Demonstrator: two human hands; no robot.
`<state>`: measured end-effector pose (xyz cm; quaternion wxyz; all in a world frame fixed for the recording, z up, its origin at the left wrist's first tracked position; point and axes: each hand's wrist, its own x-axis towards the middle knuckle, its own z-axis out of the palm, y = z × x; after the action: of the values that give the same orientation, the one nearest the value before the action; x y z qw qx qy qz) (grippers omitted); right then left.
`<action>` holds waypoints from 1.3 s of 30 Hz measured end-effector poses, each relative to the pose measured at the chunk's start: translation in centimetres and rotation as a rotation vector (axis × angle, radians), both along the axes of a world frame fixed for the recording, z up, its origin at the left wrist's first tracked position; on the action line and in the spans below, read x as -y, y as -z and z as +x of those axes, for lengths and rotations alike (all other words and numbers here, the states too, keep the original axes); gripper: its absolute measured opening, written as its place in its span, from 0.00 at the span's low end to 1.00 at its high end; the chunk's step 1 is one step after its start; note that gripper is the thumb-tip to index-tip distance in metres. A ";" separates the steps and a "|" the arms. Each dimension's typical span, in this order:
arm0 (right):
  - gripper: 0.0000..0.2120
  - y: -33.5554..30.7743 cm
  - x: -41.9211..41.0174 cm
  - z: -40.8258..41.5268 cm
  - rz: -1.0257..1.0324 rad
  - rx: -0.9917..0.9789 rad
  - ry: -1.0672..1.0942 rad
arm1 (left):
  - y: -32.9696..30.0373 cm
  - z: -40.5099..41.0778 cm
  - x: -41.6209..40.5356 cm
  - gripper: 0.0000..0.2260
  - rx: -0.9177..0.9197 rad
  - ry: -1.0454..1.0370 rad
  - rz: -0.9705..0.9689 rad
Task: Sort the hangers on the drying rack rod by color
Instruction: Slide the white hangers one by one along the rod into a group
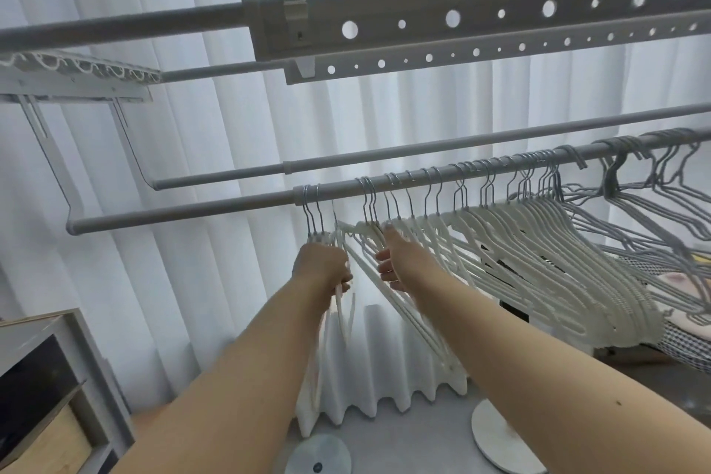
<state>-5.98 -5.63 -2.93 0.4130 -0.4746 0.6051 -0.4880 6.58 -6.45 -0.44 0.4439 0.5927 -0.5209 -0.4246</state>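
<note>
Gripping a few white hangers (338,304) at the rod's (184,210) left end, left hand (323,262) clamped, right hand (396,262) curled on the next bundle; advise sliding hooks along without unhooking, clear of grey hangers (654,204) far right.

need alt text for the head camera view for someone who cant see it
Seen from below, a person's left hand grips a small bunch of white plastic hangers on a grey metal drying rack rod, while the right hand touches the next white hangers. Thin grey wire hangers crowd the rod's right end, before white curtains.
</note>
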 end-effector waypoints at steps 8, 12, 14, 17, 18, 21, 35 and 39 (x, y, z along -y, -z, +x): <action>0.15 0.2 0.1 -0.3 -0.058 -0.205 -0.057 | -1.5 1.3 -4.2 0.04 -0.374 0.134 0.115; 0.19 0.2 0.0 0.0 -0.086 -0.255 -0.074 | -2.7 2.5 -5.2 0.03 -0.474 0.239 0.244; 0.22 0.3 -0.3 0.0 -0.089 -0.238 -0.086 | -3.0 2.8 -5.4 0.03 -0.474 0.281 0.269; 0.20 0.2 -0.4 -0.2 -0.086 -0.186 -0.063 | -3.1 3.0 -5.2 0.03 -0.533 0.381 0.335; 0.19 0.0 -0.5 -0.3 -0.075 -0.175 -0.058 | -3.1 2.9 -5.2 0.04 -0.550 0.413 0.357; 0.19 -0.3 -0.8 -1.4 -0.020 -0.052 -0.016 | -2.6 1.9 -5.1 0.08 -0.515 0.332 0.284; 0.21 0.3 -2.3 -5.1 0.039 0.152 0.204 | 3.2 -2.5 -3.8 0.15 -0.707 0.093 0.324; 0.21 0.2 -2.8 -5.6 0.060 0.214 0.212 | 3.9 -2.7 -3.3 0.26 -0.867 0.185 0.363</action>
<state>-11.58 -2.86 -3.16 0.4354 -0.3407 0.6184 -0.5585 3.90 -3.17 -4.30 0.4700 0.3801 -0.2560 -0.7544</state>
